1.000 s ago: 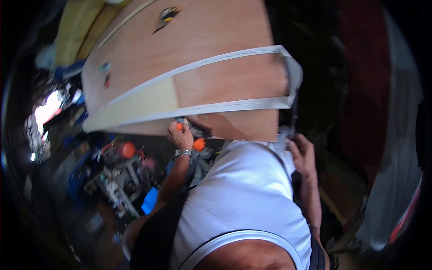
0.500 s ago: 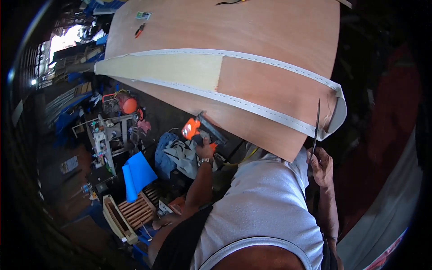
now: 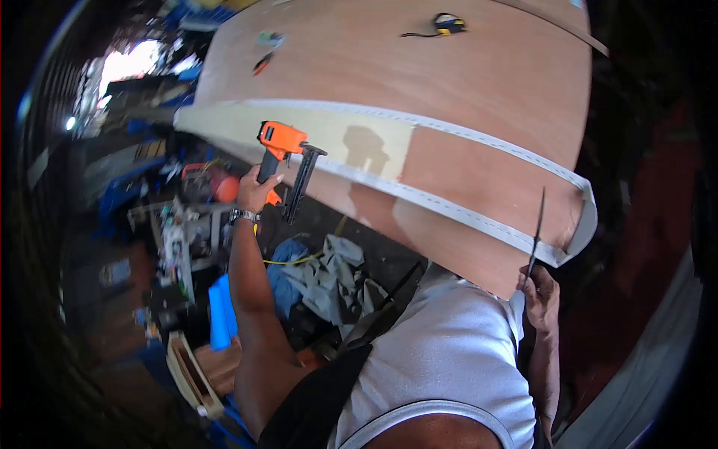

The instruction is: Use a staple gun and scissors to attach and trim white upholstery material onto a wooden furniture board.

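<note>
My left hand (image 3: 253,193) is closed around the handle of an orange and black pneumatic staple gun (image 3: 283,138), raised over the near edge of a plywood table. On the table lies a long tapering panel with white strips (image 3: 486,137) stapled along both sides. Cream material (image 3: 239,116) covers its left part, and bare brown board (image 3: 479,173) shows at the right. At the table's near right corner, my right hand (image 3: 540,299) is closed on dark scissors (image 3: 537,238), their narrow blades pointing away from me; the handles are mostly hidden in my fingers.
A yellow and black tape measure (image 3: 449,24) and small red-handled pliers (image 3: 262,63) lie farther back on the table (image 3: 359,60). Crumpled grey cloth (image 3: 329,273), a yellow hose (image 3: 295,260), an orange round object (image 3: 224,187) and a wooden frame (image 3: 191,374) sit to the left below.
My left hand has lifted the staple gun up and to the left, from beside my body to over the panel's near edge. My right hand still holds the scissors. The view has shifted slightly.
</note>
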`<state>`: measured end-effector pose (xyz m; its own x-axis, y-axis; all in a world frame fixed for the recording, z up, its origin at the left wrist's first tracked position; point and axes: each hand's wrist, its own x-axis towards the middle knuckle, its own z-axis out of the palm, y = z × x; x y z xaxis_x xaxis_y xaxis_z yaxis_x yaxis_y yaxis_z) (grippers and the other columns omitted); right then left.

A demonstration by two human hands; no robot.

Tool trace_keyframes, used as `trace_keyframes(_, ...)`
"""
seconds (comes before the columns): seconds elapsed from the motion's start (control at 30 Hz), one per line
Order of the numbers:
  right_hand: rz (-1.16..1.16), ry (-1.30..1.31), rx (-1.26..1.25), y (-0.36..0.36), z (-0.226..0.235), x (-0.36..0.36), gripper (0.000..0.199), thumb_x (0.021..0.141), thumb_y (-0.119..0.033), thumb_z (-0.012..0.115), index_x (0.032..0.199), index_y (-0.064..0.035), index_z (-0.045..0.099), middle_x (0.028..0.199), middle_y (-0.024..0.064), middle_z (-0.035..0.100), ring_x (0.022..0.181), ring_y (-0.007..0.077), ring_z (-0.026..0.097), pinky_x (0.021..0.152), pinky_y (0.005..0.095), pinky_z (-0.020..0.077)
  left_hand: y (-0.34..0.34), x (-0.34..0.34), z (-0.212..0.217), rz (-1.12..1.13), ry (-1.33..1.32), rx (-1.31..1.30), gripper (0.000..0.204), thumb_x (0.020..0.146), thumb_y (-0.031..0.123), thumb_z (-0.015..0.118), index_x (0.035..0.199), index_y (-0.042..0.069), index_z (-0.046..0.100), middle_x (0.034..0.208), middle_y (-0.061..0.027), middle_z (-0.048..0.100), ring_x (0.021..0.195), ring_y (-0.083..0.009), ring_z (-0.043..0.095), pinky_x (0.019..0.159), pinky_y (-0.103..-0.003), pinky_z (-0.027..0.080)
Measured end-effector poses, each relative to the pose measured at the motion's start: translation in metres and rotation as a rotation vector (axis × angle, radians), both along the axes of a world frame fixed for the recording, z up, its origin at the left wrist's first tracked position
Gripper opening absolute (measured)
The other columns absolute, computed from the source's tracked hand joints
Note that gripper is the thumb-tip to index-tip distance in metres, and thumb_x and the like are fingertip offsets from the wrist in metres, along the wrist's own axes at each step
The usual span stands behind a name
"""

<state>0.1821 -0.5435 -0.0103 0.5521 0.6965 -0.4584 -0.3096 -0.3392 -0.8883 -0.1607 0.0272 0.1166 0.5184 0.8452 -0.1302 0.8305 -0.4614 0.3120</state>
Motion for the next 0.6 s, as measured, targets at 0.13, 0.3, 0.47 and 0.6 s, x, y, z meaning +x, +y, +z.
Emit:
trace_keyframes(0.13, -0.143, 0.089, -0.134, -0.005, 0.012, -0.042, 0.019, 0.098, 0.007, 0.063, 0.117, 0.0109, 0.064, 0.105, 0.0115, 0.071, 0.097, 0.0152, 0.066, 0.087, 0.0294, 0.0548, 0.059, 0.086, -0.106, -0.205, 0.087, -0.164, 0.041, 0.086, 0.027, 0.084, 0.114, 0.001, 0.07, 0.089, -0.0104, 0.072, 0.079, -0.0199, 0.065, 0.077, -0.038, 0.054)
trace_keyframes(0.3, -0.147, -0.235, -0.511, -0.025, 0.037, -0.087, 0.022, 0.093, -0.018, 0.071, 0.105, 0.0012, 0.071, 0.092, 0.0222, 0.068, 0.085, 0.0387, 0.068, 0.078, 0.0462, 0.0552, 0.089, 0.095, -0.156, -0.38, 0.23, 0.009, 0.061, 0.084, 0.024, 0.083, 0.135, -0.001, 0.062, 0.13, -0.0229, 0.066, 0.118, -0.0357, 0.063, 0.103, -0.047, 0.049)
trace_keyframes(0.47, -0.177, -0.171, -0.664, -0.009, 0.042, -0.087, 0.028, 0.095, -0.029, 0.07, 0.101, -0.0008, 0.07, 0.089, 0.0218, 0.068, 0.085, 0.0386, 0.068, 0.077, 0.0463, 0.0548, 0.038, 0.174, -0.13, -0.43, -0.138, 0.281, 0.057, 0.087, 0.007, 0.072, 0.142, 0.002, 0.057, 0.152, -0.0227, 0.051, 0.139, -0.0422, 0.047, 0.118, -0.051, 0.036)
trace_keyframes(0.6, -0.19, -0.252, -0.654, 0.0, 0.033, -0.046, 0.031, 0.095, -0.034, 0.069, 0.095, -0.0032, 0.068, 0.08, 0.0183, 0.067, 0.079, 0.0373, 0.069, 0.073, 0.0459, 0.0539, -0.108, 0.308, -0.14, -0.764, -0.367, 0.216, 0.042, 0.095, 0.005, 0.066, 0.136, 0.001, 0.061, 0.143, -0.0188, 0.06, 0.135, -0.0372, 0.054, 0.115, -0.049, 0.041)
